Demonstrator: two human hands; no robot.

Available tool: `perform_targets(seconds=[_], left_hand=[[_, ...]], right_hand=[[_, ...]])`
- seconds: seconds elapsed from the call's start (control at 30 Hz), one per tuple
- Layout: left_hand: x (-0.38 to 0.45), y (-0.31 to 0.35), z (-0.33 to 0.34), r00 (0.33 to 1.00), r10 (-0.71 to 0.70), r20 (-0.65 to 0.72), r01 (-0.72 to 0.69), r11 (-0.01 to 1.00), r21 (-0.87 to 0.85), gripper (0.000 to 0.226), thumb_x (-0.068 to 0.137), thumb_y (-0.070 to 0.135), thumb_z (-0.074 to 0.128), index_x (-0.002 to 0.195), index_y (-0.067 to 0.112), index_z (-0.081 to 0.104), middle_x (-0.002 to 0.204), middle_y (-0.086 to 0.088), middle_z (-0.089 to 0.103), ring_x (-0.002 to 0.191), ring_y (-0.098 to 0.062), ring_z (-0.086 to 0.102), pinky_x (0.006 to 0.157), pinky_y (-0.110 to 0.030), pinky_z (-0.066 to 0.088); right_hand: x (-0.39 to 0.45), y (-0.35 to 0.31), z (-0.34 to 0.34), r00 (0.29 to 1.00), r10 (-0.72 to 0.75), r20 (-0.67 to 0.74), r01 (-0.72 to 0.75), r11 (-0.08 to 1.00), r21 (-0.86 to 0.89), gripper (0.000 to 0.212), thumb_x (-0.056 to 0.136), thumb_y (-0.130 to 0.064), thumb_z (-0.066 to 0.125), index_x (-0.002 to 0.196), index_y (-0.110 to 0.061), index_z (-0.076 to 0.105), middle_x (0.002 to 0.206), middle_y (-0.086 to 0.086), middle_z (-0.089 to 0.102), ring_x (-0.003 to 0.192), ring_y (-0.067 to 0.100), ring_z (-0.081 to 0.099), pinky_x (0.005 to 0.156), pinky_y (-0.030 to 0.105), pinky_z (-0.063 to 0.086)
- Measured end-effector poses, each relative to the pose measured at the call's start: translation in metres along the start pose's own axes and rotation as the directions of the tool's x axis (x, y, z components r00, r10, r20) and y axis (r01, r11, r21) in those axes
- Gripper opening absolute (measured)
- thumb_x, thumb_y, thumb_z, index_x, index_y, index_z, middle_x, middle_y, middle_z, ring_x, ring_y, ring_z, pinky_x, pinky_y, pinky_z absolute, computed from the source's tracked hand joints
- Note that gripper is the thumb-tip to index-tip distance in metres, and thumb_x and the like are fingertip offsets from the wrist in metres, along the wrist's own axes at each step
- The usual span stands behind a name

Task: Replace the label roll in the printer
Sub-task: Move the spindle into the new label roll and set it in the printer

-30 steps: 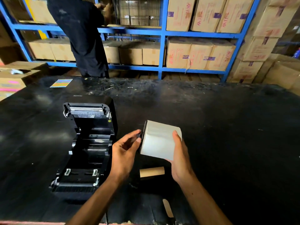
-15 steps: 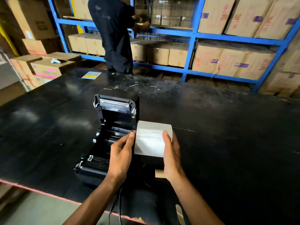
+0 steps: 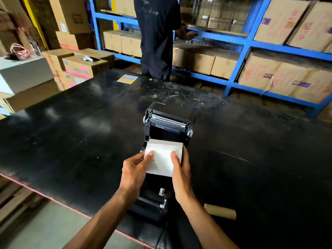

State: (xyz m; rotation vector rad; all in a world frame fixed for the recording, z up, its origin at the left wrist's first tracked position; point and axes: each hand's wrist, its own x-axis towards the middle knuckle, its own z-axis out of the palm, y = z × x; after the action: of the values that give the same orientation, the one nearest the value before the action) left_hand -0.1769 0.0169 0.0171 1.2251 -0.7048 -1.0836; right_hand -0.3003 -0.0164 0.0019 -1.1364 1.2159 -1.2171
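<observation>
Since the earlier frame the label roll (image 3: 162, 157) has moved from beside the printer (image 3: 166, 151) to over its open bay. Left hand (image 3: 133, 170) and right hand (image 3: 181, 174) both grip it, one at each end; its long axis runs from hand to hand, across the bay, which lies directly under both hands.

2 bare forearms — no sleeves, left hand (image 3: 133, 172) and right hand (image 3: 181, 177) ungloved

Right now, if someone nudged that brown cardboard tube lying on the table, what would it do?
The cardboard tube lies on its side on the flat black table, so it would probably roll. It looks hollow and bare, so likely very light, and might crush if squeezed.
</observation>
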Motion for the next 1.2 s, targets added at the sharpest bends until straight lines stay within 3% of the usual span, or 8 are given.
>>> perform_targets(seconds=[0.07,0.23,0.4,0.57,0.63,0.8,1.0,1.2], left_hand=[[0.012,-0.001,-0.011,0.999,-0.024,0.042,0.025,1.0,-0.015,0.014,0.089,0.023,0.066,0.09,0.016,0.078,0.092,-0.009,0.079,0.085,-0.024,0.074,0.076,-0.037,0.062],[0.038,-0.008,-0.03,0.986,-0.096,0.133,0.102,0.994,-0.041,0.015,0.089,0.021,0.065,0.097,0.014,0.076,0.095,-0.009,0.079,0.088,-0.026,0.075,0.077,-0.036,0.063],[0.047,-0.016,-0.038,0.958,-0.182,0.221,0.186,0.983,0.001,0.02,0.09,0.02,0.065,0.103,0.009,0.075,0.097,-0.012,0.078,0.094,-0.031,0.073,0.09,-0.047,0.056],[0.054,-0.022,-0.045,0.934,-0.192,0.302,0.151,0.976,0.154,0.019,0.094,0.019,0.06,0.106,0.016,0.075,0.094,-0.002,0.08,0.09,-0.024,0.075,0.089,-0.046,0.057],[0.058,-0.024,-0.048,0.928,-0.194,0.316,0.133,0.969,0.206,0.019,0.094,0.022,0.061,0.105,0.019,0.075,0.093,-0.002,0.08,0.09,-0.024,0.075,0.09,-0.049,0.056],[0.063,-0.021,-0.056,0.942,-0.162,0.293,0.092,0.967,0.238,0.018,0.093,0.021,0.062,0.103,0.021,0.076,0.093,0.001,0.08,0.09,-0.02,0.075,0.092,-0.049,0.055],[0.066,-0.02,-0.061,0.955,-0.166,0.246,0.094,0.955,0.28,0.021,0.092,0.017,0.063,0.109,0.022,0.074,0.097,0.0,0.079,0.097,-0.022,0.073,0.097,-0.049,0.052],[0.06,-0.02,-0.055,0.965,-0.16,0.208,0.086,0.941,0.327,0.026,0.091,0.011,0.063,0.117,0.014,0.07,0.105,-0.001,0.077,0.101,-0.017,0.07,0.102,-0.045,0.05]], right_hand=[[0.005,0.004,0.012,1.0,0.006,-0.013,-0.007,0.999,-0.04,0.051,0.09,-0.044,0.053,0.138,-0.043,0.035,0.143,-0.003,0.045,0.123,0.014,0.051,0.103,0.039,0.045],[0.011,0.01,0.032,0.994,0.05,-0.1,-0.066,0.985,-0.162,0.056,0.09,-0.045,0.052,0.141,-0.044,0.03,0.155,-0.004,0.027,0.137,0.02,0.034,0.113,0.047,0.031],[0.006,0.012,0.032,0.976,0.126,-0.176,-0.171,0.948,-0.27,0.054,0.088,-0.053,0.049,0.135,-0.061,0.022,0.16,-0.007,0.001,0.146,0.017,0.011,0.119,0.048,0.011],[-0.007,0.015,0.033,0.97,0.148,-0.194,-0.185,0.964,-0.191,0.059,0.089,-0.043,0.053,0.14,-0.051,0.024,0.159,-0.006,0.016,0.14,0.017,0.03,0.115,0.045,0.028],[-0.009,0.014,0.035,0.968,0.147,-0.203,-0.194,0.953,-0.235,0.059,0.088,-0.047,0.053,0.139,-0.054,0.023,0.159,-0.008,0.015,0.142,0.018,0.024,0.117,0.047,0.024],[-0.003,0.01,0.033,0.968,0.196,-0.16,-0.246,0.869,-0.43,0.058,0.084,-0.064,0.045,0.132,-0.067,0.013,0.159,-0.01,-0.012,0.146,0.027,-0.008,0.118,0.055,0.0],[0.004,0.016,0.03,0.968,0.231,-0.099,-0.25,0.852,-0.459,0.059,0.082,-0.068,0.044,0.132,-0.067,0.013,0.159,-0.009,-0.013,0.146,0.023,-0.012,0.118,0.057,0.002],[0.011,0.025,0.015,0.963,0.266,-0.032,-0.235,0.782,-0.577,0.062,0.082,-0.071,0.037,0.137,-0.061,0.009,0.159,-0.007,-0.016,0.144,0.017,-0.02,0.113,0.046,-0.016]])
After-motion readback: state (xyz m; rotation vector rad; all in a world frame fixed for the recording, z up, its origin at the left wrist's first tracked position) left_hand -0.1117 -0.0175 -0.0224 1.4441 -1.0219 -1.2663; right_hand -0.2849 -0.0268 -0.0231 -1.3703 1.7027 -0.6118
